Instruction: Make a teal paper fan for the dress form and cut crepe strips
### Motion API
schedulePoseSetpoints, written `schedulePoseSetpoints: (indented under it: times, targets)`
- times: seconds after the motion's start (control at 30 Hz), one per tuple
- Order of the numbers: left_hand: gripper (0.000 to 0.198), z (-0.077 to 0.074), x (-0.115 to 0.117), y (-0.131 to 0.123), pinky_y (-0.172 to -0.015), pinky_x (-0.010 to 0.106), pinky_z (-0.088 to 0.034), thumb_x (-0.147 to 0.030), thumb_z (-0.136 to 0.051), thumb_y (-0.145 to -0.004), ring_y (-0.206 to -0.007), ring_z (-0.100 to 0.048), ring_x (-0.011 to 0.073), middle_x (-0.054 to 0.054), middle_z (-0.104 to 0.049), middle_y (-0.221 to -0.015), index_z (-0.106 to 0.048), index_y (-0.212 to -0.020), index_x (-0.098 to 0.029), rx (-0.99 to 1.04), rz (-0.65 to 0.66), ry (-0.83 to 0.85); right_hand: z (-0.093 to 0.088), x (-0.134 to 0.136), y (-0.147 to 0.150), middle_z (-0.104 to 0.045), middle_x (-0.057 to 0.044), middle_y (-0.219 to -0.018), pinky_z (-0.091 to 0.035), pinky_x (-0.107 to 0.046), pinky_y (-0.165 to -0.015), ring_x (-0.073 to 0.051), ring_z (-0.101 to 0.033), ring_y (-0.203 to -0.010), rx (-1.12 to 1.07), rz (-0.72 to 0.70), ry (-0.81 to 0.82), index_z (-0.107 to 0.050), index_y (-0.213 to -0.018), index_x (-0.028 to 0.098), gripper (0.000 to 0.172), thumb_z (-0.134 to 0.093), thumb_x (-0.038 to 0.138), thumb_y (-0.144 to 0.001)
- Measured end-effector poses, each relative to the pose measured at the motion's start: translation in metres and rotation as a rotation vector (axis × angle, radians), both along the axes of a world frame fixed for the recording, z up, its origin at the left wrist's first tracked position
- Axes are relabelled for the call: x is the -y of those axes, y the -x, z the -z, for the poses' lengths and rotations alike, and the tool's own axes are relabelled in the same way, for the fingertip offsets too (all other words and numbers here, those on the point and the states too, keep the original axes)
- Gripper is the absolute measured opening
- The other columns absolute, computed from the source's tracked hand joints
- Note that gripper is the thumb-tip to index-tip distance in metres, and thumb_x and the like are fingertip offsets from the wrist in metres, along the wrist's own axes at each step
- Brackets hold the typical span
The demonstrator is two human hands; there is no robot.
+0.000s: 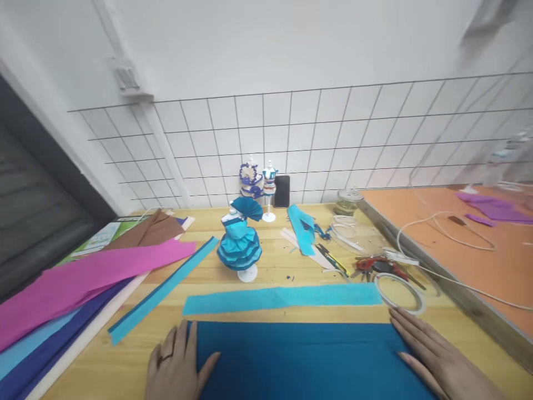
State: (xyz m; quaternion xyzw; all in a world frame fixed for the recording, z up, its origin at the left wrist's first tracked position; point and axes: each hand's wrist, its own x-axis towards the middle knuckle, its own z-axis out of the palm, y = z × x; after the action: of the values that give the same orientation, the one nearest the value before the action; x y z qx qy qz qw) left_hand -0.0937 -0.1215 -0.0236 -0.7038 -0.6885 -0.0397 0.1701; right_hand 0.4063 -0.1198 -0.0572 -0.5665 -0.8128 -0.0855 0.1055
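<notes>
A dark blue sheet [300,361], paper or fabric, lies flat along the near edge of the view. My left hand [177,361] rests on its left edge, fingers stretched out and thumb apart. On its right edge lies my right hand [441,355], flat with the fingers extended. Just beyond the sheet runs a light blue strip [283,298]. A second, narrower blue strip [166,289] slants across the table at the left. Behind them stands a small dress form [239,244] in a ruffled blue dress with a pleated fan.
Pink, brown, blue and white sheets [100,272] are piled at left. To the right lie a tape roll [400,294], red-handled scissors [378,265], a yellow cutter [335,260] and a cable [466,286]. A phone [282,191] and more dressed forms [252,180] stand by the tiled wall.
</notes>
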Motion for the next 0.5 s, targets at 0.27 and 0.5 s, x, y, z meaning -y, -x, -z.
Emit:
schedulePoseSetpoints:
  times: [0.27,0.5]
  targets:
    - [0.056,-0.005,0.000,0.006,-0.084,0.045,-0.039,-0.055,-0.045,-0.078,-0.109,-0.049,0.0321,0.016,-0.059,-0.116,-0.058,-0.114,-0.013,0.092,-0.040,0.047,0.033,-0.007,-0.023,-0.039,-0.005,-0.139,-0.045,-0.049,-0.094,-0.033,-0.042,-0.120,-0.046,0.011,-0.013,-0.028,-0.139,0.024,0.064,-0.049,0.042,-0.080]
    - [0.047,0.001,-0.002,0.028,-0.088,0.044,-0.041,-0.050,-0.046,-0.079,-0.112,-0.049,0.0299,0.012,-0.057,-0.122,-0.058,-0.114,-0.021,0.219,0.008,0.098,0.025,-0.018,-0.020,-0.056,0.000,-0.123,-0.053,-0.044,-0.088,-0.029,-0.054,-0.110,-0.190,0.017,-0.031,-0.063,-0.111,0.029,0.041,-0.047,0.047,-0.078]
